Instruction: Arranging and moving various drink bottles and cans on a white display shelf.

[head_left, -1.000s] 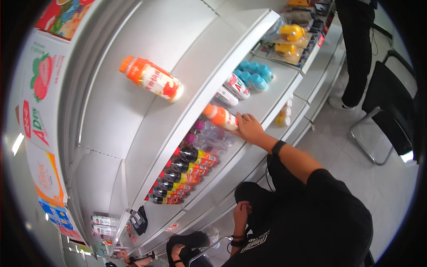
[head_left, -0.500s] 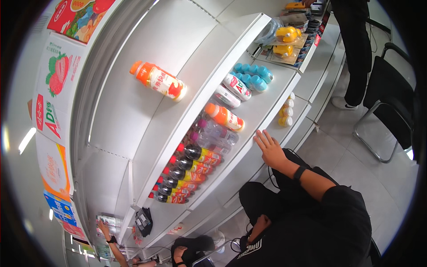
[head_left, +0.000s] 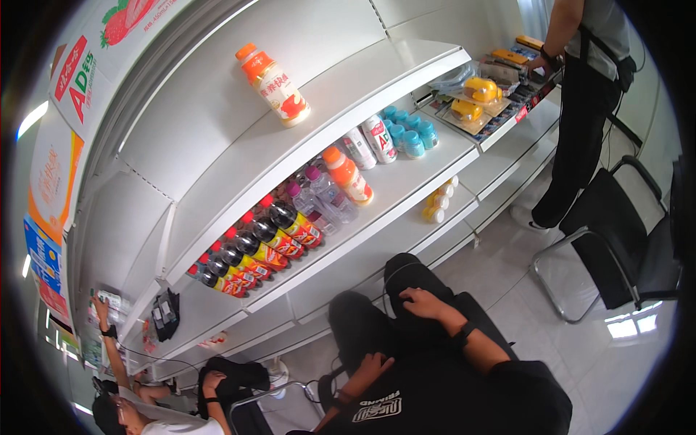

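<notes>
My right hand (head_left: pixel 426 301) lies on my right thigh near the knee, its fingers spread and nothing in it. My left hand (head_left: pixel 373 368) rests on my left thigh, fingers loosely stretched, also holding nothing. The shelf in front carries a row of dark cola bottles (head_left: pixel 265 243) with red caps, clear bottles with purple caps (head_left: pixel 328 194), an orange-capped drink bottle (head_left: pixel 349 175), white bottles (head_left: pixel 376 139) and small blue bottles (head_left: pixel 413 138). Another orange-capped bottle (head_left: pixel 274 88) stands alone on the shelf above.
Small yellow-white bottles (head_left: pixel 437 203) stand on a lower shelf. Yellow packaged items (head_left: pixel 478 90) lie at the far right, beside a standing person (head_left: pixel 580 109). A black chair (head_left: pixel 605 235) is at right. Another person (head_left: pixel 145 413) sits at lower left, arm reaching to a shelf.
My right hand has left the shelf edge and come down onto my thigh. My left hand shows more plainly on my lap. The whole view has turned and shifted.
</notes>
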Motion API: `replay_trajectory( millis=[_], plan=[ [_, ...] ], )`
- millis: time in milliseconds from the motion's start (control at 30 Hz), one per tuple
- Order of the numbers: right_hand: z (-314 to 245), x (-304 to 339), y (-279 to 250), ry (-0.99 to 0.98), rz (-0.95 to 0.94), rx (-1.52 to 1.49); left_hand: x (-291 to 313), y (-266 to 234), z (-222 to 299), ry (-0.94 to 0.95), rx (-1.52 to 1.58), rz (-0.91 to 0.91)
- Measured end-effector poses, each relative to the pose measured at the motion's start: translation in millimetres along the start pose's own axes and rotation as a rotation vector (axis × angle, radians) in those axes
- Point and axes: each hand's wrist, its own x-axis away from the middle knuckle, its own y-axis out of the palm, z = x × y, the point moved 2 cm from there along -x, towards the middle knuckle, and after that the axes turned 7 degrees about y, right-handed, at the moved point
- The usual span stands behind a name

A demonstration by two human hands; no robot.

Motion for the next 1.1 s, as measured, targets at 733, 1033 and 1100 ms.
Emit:
replay_trajectory(
  millis=[733, 1033, 1100],
  plan=[
    [-20.1, -56.0, -18.9, 0.358, 0.067, -0.576, -111.1, -105.2, 136.4, -0.270, 0.319, -0.160],
    [-36.0, -54.6, -10.8, 0.387, -0.125, -0.753, -124.6, -118.9, 118.1, -0.372, 0.285, -0.107],
    [-31.4, -53.2, -11.7, 0.406, -0.146, -0.858, -112.1, -112.7, 117.5, -0.371, 0.292, 0.028]
  ],
)
